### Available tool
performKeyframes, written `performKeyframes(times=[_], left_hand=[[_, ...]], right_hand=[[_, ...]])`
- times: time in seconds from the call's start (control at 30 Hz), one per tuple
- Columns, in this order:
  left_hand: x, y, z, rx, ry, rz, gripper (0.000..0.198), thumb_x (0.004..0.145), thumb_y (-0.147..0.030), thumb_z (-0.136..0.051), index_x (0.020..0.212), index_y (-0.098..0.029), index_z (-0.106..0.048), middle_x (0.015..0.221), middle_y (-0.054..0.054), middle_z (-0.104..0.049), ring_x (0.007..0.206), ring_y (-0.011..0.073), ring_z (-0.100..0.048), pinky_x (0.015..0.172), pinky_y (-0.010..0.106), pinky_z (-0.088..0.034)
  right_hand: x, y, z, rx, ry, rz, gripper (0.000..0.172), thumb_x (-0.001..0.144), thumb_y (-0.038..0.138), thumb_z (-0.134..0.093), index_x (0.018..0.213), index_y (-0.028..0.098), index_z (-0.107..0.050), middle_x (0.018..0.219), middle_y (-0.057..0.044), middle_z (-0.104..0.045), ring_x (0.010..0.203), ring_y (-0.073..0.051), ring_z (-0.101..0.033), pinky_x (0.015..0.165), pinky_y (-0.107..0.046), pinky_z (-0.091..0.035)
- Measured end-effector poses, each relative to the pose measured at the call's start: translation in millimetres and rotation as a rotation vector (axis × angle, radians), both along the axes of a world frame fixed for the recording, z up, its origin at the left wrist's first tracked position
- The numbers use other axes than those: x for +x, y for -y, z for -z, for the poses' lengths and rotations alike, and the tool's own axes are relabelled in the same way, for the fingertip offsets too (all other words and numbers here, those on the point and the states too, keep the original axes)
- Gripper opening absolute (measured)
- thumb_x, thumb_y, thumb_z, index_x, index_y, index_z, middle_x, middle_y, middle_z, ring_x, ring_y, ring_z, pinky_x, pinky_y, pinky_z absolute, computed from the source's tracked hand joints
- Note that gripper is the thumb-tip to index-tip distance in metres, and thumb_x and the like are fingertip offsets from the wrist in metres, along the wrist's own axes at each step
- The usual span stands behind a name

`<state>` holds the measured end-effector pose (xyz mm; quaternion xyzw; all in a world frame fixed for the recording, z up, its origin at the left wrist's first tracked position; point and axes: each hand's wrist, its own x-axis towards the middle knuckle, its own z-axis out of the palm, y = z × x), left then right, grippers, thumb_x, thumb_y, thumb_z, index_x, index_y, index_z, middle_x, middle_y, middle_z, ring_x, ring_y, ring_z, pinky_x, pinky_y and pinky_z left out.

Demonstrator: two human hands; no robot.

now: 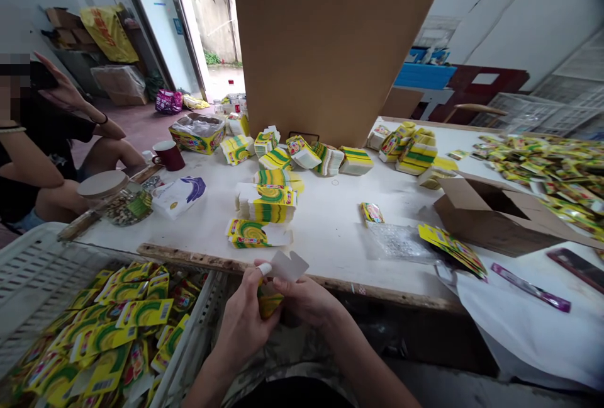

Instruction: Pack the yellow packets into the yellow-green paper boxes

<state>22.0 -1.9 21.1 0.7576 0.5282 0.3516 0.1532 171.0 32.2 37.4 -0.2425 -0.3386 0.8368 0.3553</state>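
Observation:
My left hand (245,317) and my right hand (306,300) meet just below the table's front edge, both closed on one small yellow-green carton (268,303). Its white flap (289,265) sticks up above my fingers. A white crate (35,269) at my lower left holds several finished yellow-green cartons (113,339). On the white table (330,232), straight ahead, lie stacks of flat carton blanks (267,203).
A tall brown cardboard sheet (330,43) stands at the table's back. An open brown box (491,213) and loose packets (547,169) lie to the right. At the left sit a red mug (168,155), a lidded jar (116,197), and another person (42,143).

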Motion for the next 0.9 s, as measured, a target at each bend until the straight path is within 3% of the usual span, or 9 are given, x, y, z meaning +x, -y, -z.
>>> performKeyframes(times=[0.1, 0.2, 0.27, 0.33, 0.43, 0.5, 0.63, 0.83, 0.9], left_hand=[[-2.3, -3.9, 3.1, -0.113, -0.002, -0.026, 0.048, 0.077, -0.023, -0.057, 0.118, -0.024, -0.032, 0.102, 0.008, -0.060, 0.085, 0.0251, -0.064, 0.069, 0.037, -0.054], [-4.2, -8.8, 14.5, -0.207, 0.018, -0.049, 0.054, 0.076, -0.021, -0.053, 0.123, -0.021, -0.027, 0.099, 0.009, -0.062, 0.085, 0.0267, -0.065, 0.070, 0.040, -0.055], [-3.7, -12.6, 23.5, -0.147, 0.023, -0.038, 0.050, 0.076, -0.020, -0.049, 0.122, -0.021, -0.032, 0.107, 0.012, -0.059, 0.094, 0.0278, -0.064, 0.077, 0.042, -0.054], [-2.2, -15.3, 29.3, -0.039, 0.039, -0.070, 0.044, 0.077, -0.021, -0.047, 0.120, -0.020, -0.038, 0.118, 0.015, -0.053, 0.106, 0.0287, -0.059, 0.085, 0.044, -0.052], [-2.8, -14.9, 27.2, -0.024, 0.082, -0.203, 0.053, 0.075, -0.028, -0.055, 0.123, -0.015, -0.035, 0.119, 0.018, -0.051, 0.108, 0.0296, -0.057, 0.087, 0.046, -0.051], [-6.9, -12.3, 20.8, -0.082, 0.071, -0.244, 0.055, 0.073, -0.030, -0.061, 0.120, -0.015, -0.038, 0.111, 0.015, -0.057, 0.101, 0.0287, -0.059, 0.084, 0.045, -0.052], [-19.1, -8.3, 8.2, -0.097, 0.019, -0.203, 0.046, 0.074, -0.036, -0.063, 0.113, -0.017, -0.048, 0.105, 0.012, -0.063, 0.096, 0.0270, -0.063, 0.081, 0.041, -0.053], [-27.9, -13.2, -7.3, -0.111, -0.072, -0.086, 0.053, 0.067, -0.038, -0.071, 0.112, -0.018, -0.053, 0.106, 0.009, -0.066, 0.096, 0.0259, -0.064, 0.083, 0.037, -0.053], [-26.1, -14.5, -12.3, -0.096, -0.088, -0.056, 0.049, 0.068, -0.035, -0.071, 0.111, -0.019, -0.053, 0.105, 0.008, -0.066, 0.096, 0.0253, -0.064, 0.083, 0.036, -0.053]], right_hand=[[0.6, 2.2, 5.1, 0.227, 0.164, 0.074, 0.058, 0.083, 0.050, -0.061, 0.132, 0.022, -0.051, 0.127, -0.008, -0.059, 0.121, -0.025, -0.052, 0.110, -0.044, -0.029], [-1.1, 9.0, 6.3, 0.597, 0.479, 0.142, 0.060, 0.089, 0.036, -0.056, 0.144, 0.024, -0.035, 0.143, -0.007, -0.046, 0.134, -0.024, -0.038, 0.113, -0.044, -0.024], [-3.6, 12.6, 5.2, 0.799, 0.624, 0.168, 0.062, 0.090, 0.021, -0.051, 0.147, 0.025, -0.028, 0.149, -0.007, -0.037, 0.138, -0.023, -0.032, 0.114, -0.042, -0.024], [-6.2, 13.2, 4.8, 0.910, 0.681, 0.212, 0.057, 0.090, 0.013, -0.045, 0.144, 0.026, -0.035, 0.149, -0.007, -0.038, 0.136, -0.021, -0.036, 0.112, -0.039, -0.030], [-6.5, 9.1, 8.7, 0.903, 0.700, 0.381, 0.051, 0.089, 0.011, -0.043, 0.138, 0.027, -0.046, 0.140, -0.007, -0.050, 0.128, -0.020, -0.047, 0.108, -0.037, -0.037], [-3.2, 5.1, 13.7, 0.899, 0.734, 0.447, 0.050, 0.090, 0.012, -0.043, 0.138, 0.027, -0.047, 0.140, -0.008, -0.049, 0.129, -0.021, -0.046, 0.108, -0.038, -0.037], [9.4, -1.6, 19.3, 1.011, 0.816, 0.297, 0.042, 0.091, 0.020, -0.048, 0.133, 0.024, -0.053, 0.149, -0.011, -0.036, 0.136, -0.026, -0.038, 0.107, -0.040, -0.037], [31.5, -11.6, -3.1, 1.019, 0.868, 0.058, 0.025, 0.087, 0.023, -0.058, 0.110, 0.023, -0.069, 0.138, -0.013, -0.050, 0.128, -0.025, -0.047, 0.105, -0.039, -0.039], [33.4, -12.4, -9.4, 1.005, 0.857, 0.049, 0.023, 0.083, 0.021, -0.063, 0.105, 0.023, -0.071, 0.135, -0.011, -0.052, 0.126, -0.025, -0.049, 0.105, -0.039, -0.038]])
